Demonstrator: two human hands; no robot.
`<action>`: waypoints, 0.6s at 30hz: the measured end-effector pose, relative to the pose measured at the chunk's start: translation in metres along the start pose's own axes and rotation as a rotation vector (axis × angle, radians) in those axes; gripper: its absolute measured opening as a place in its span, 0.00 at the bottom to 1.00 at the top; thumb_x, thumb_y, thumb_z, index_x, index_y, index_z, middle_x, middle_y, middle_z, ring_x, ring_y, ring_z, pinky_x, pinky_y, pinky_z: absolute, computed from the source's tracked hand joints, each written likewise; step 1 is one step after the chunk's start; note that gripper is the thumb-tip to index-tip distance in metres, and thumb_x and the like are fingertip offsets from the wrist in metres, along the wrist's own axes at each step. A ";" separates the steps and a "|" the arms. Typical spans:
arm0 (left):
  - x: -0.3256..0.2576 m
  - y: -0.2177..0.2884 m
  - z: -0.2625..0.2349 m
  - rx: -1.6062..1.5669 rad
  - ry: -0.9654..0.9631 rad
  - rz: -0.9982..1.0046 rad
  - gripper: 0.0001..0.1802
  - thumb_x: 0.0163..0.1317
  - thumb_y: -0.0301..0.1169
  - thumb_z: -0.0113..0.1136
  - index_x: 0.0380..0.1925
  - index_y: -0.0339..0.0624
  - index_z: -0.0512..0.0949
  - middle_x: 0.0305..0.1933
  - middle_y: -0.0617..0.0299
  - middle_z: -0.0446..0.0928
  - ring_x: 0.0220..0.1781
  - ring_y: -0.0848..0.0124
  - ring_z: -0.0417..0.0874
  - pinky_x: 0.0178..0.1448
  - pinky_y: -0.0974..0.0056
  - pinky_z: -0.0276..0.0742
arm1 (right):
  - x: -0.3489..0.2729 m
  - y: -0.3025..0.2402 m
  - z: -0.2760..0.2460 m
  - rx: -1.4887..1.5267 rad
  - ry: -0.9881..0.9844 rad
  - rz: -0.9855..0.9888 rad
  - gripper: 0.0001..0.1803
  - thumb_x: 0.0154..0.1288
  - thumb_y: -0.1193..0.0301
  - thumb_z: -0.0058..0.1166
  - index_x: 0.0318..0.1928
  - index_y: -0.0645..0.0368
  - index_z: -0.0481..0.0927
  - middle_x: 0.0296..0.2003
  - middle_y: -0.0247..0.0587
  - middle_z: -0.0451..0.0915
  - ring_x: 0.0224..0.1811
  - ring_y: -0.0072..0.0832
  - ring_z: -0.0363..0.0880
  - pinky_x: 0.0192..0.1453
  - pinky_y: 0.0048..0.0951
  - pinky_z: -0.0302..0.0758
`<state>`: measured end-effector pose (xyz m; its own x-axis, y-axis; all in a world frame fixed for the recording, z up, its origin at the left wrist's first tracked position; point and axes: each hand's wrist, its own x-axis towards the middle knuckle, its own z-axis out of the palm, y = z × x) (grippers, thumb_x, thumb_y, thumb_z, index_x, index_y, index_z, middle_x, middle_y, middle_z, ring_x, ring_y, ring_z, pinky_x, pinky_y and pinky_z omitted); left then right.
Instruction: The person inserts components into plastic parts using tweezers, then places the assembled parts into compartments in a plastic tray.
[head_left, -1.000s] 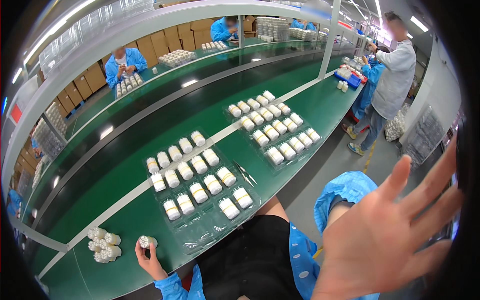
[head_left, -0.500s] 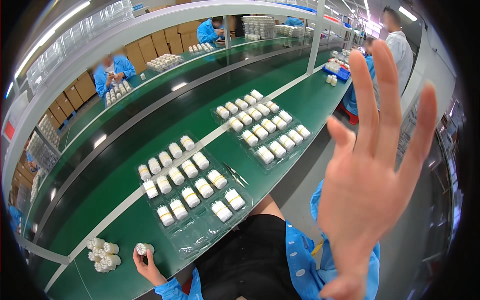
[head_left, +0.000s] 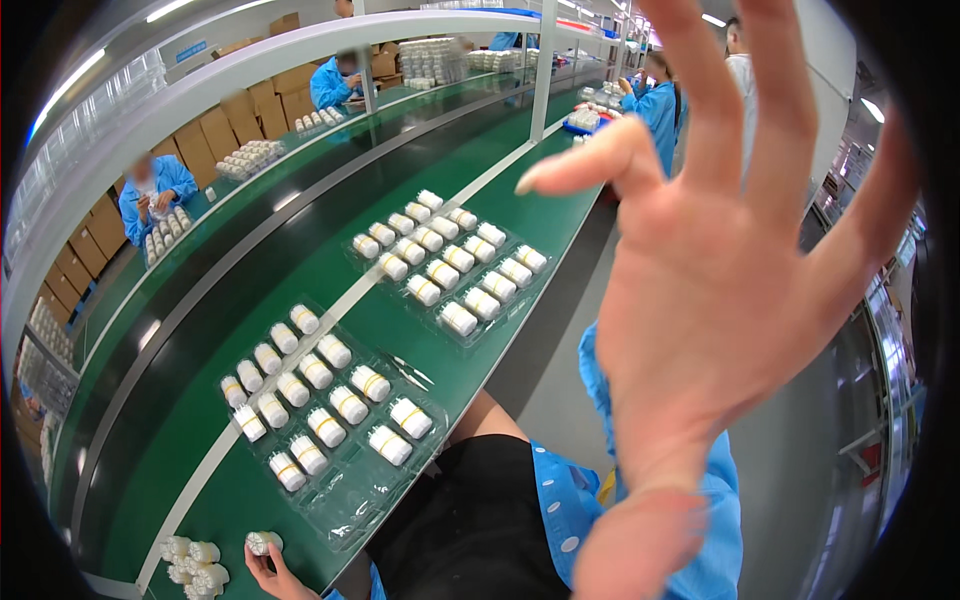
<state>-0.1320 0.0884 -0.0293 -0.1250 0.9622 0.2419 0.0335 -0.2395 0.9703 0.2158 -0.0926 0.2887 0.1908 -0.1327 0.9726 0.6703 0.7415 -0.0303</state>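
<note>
Head view: the left hand (head_left: pixel 272 572), at the near left corner of the green desk (head_left: pixel 330 270), pinches a small white bottle (head_left: pixel 263 543) in its fingertips. The bottle seems to lie on its side, long axis along the near edge, though distortion blurs it. More white bottles (head_left: pixel 192 562) cluster just left. The right hand (head_left: pixel 720 270) is raised near the camera, fingers spread, holding nothing, well away from the bottle.

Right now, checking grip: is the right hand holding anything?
No: the right hand is raised, open and empty, fingers spread.
</note>
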 end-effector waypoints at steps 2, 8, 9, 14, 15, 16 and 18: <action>0.003 -0.008 0.000 0.026 -0.042 -0.001 0.20 0.56 0.21 0.62 0.49 0.28 0.71 0.48 0.50 0.76 0.48 0.64 0.77 0.56 0.62 0.73 | 0.007 -0.004 -0.017 0.003 -0.007 0.021 0.54 0.43 0.51 0.66 0.63 0.61 0.47 0.57 0.63 0.61 0.56 0.45 0.67 0.45 0.29 0.70; 0.020 -0.046 -0.005 0.007 -0.159 0.050 0.24 0.62 0.26 0.57 0.57 0.31 0.66 0.54 0.51 0.71 0.54 0.64 0.74 0.60 0.62 0.69 | 0.020 0.009 -0.042 -0.001 -0.045 0.092 0.45 0.47 0.55 0.64 0.58 0.63 0.53 0.52 0.59 0.65 0.50 0.41 0.70 0.42 0.28 0.71; 0.014 -0.038 -0.002 0.002 -0.156 0.042 0.24 0.62 0.26 0.57 0.57 0.31 0.66 0.54 0.51 0.71 0.54 0.64 0.74 0.60 0.62 0.69 | 0.001 -0.010 -0.032 0.006 -0.064 0.098 0.43 0.48 0.56 0.64 0.57 0.63 0.54 0.51 0.59 0.66 0.49 0.41 0.70 0.42 0.28 0.71; 0.001 0.014 0.020 0.041 -0.063 0.032 0.18 0.57 0.21 0.61 0.47 0.26 0.72 0.47 0.48 0.76 0.46 0.62 0.78 0.54 0.61 0.75 | 0.008 -0.015 -0.041 -0.137 -0.178 0.079 0.36 0.51 0.59 0.62 0.53 0.64 0.59 0.47 0.55 0.69 0.44 0.38 0.73 0.40 0.27 0.72; -0.005 0.007 0.000 0.062 -0.031 0.030 0.18 0.57 0.21 0.61 0.47 0.26 0.71 0.46 0.48 0.76 0.46 0.63 0.78 0.53 0.62 0.75 | 0.000 -0.024 -0.029 -0.113 -0.211 0.059 0.34 0.52 0.59 0.62 0.53 0.64 0.60 0.47 0.55 0.70 0.43 0.37 0.73 0.39 0.27 0.72; -0.006 0.016 0.005 0.035 -0.065 0.020 0.18 0.57 0.21 0.61 0.47 0.26 0.71 0.46 0.48 0.76 0.45 0.63 0.78 0.52 0.62 0.75 | 0.015 -0.020 -0.031 -0.162 -0.232 0.045 0.33 0.53 0.60 0.61 0.52 0.64 0.61 0.46 0.54 0.71 0.42 0.36 0.74 0.39 0.27 0.72; -0.002 0.002 -0.001 0.053 -0.038 0.009 0.18 0.57 0.21 0.61 0.46 0.25 0.72 0.46 0.48 0.76 0.45 0.63 0.77 0.52 0.62 0.76 | 0.011 -0.033 -0.038 -0.170 -0.263 0.048 0.30 0.54 0.61 0.61 0.50 0.65 0.63 0.44 0.53 0.72 0.40 0.35 0.75 0.38 0.26 0.72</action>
<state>-0.1324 0.0859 -0.0273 -0.0872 0.9644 0.2495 0.0870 -0.2422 0.9663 0.2226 -0.1433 0.2916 0.0479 0.0904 0.9948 0.7793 0.6196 -0.0938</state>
